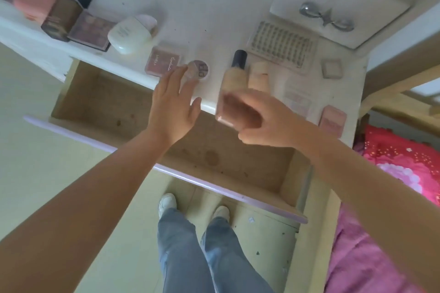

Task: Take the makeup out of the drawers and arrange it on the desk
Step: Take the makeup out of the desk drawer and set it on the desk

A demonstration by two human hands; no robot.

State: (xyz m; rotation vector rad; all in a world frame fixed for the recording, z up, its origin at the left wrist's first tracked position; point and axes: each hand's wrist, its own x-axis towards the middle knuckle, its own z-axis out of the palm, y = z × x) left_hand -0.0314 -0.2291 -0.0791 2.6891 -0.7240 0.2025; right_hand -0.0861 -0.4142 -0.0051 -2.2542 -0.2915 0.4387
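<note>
Both forearms reach out over the pulled-out drawer (214, 150), whose wooden bottom shows below the desk's front edge. Her right hand (266, 121) grips a foundation bottle (232, 83) — fingers curled round its clear base, the dark cap pointing away toward the desk's middle, the bottle tilted over the front edge. Her left hand (173, 104) is spread flat, fingers straight, its tips reaching a small round compact (198, 70) that sits just inside the front edge of the desk (202, 2). Just left of the compact lies a pink blush palette (163, 60); further left sit a white rounded case (129, 34), a dark eyeshadow palette (91, 30) and a brown bottle with a black cap (64, 16). Right of the held bottle stands a beige tube (259, 74), touching or nearly so — blur hides which. Behind it lies a tray of false lashes (283, 44), and near the right front corner a pale pink compact (332, 120).
</note>
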